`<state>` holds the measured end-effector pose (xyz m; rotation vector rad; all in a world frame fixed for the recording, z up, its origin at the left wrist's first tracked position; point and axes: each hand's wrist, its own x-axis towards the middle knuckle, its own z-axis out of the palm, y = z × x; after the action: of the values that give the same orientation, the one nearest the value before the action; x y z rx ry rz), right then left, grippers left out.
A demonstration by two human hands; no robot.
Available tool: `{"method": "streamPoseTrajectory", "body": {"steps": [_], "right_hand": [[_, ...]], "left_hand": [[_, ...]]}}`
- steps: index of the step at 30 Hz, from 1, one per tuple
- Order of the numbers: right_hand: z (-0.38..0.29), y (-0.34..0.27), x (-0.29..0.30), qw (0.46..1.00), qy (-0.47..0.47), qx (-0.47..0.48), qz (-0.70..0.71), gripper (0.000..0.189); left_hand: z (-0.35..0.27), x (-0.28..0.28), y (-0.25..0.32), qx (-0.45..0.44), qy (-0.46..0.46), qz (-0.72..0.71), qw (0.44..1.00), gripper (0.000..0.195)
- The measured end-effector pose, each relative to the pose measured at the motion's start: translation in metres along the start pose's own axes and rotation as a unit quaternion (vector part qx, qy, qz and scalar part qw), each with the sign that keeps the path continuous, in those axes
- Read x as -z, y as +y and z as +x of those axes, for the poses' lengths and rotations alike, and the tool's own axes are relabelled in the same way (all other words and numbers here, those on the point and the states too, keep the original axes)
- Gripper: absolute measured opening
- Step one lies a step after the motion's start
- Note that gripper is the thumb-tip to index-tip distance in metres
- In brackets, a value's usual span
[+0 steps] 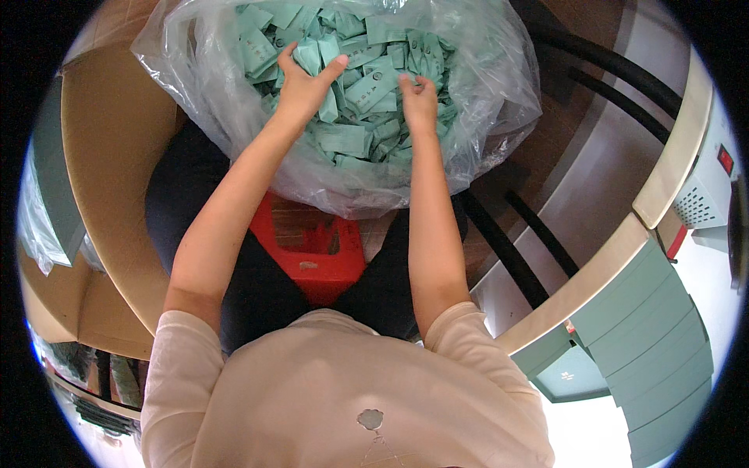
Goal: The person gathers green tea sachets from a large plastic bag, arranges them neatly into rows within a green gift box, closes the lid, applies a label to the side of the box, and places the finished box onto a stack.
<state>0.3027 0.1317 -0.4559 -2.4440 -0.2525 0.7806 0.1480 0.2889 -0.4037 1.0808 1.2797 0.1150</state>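
Note:
A large clear plastic bag (497,99) lies wide open before me, filled with many small pale green printed packets (371,90). Inside the bag's mouth at the left, my left hand (304,79) spreads thumb and fingers around a few upright green packets (319,55) and grips them. To the right, my right hand (419,102) is over the heap with its fingers bent near the thumb; whether a packet is between the fingertips cannot be told. Both forearms reach over the bag's near rim.
Under the bag, between my legs, is a red plastic stool (316,266). A cardboard box (111,175) stands close at the left. At the right are a curved-looking table edge (585,281), black metal bars (503,248), stacked green boxes (649,333) and a device with a red switch (705,187).

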Motion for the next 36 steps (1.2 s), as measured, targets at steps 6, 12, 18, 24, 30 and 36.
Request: {"method": "streamPoseTrajectory", "body": {"steps": [6, 12, 18, 24, 30, 36], "right_hand": [[0.004, 0.033, -0.041, 0.993, 0.075, 0.072, -0.056, 0.033], [-0.034, -0.045, 0.012, 0.972, 0.157, 0.063, 0.164, 0.020], [-0.080, -0.078, 0.062, 0.950, 0.075, 0.115, 0.279, 0.021], [-0.172, -0.113, 0.084, 0.974, 0.090, 0.185, 0.098, 0.020], [-0.258, -0.114, 0.100, 0.965, 0.038, 0.208, 0.154, 0.020], [-0.331, -0.119, 0.138, 0.925, -0.129, 0.097, 0.344, 0.042]], "left_hand": [[-0.001, -0.005, 0.000, 0.022, -0.018, -0.006, 1.000, 0.111], [-0.013, -0.012, 0.017, 0.016, -0.043, -0.022, 0.999, 0.109], [-0.071, -0.019, 0.045, -0.002, -0.239, -0.061, 0.969, 0.104], [-0.172, -0.008, 0.050, 0.004, -0.258, -0.189, 0.948, 0.093], [-0.244, 0.025, 0.038, -0.072, -0.248, -0.211, 0.943, 0.086], [-0.289, 0.054, 0.038, -0.139, -0.254, -0.300, 0.909, 0.073]]}}
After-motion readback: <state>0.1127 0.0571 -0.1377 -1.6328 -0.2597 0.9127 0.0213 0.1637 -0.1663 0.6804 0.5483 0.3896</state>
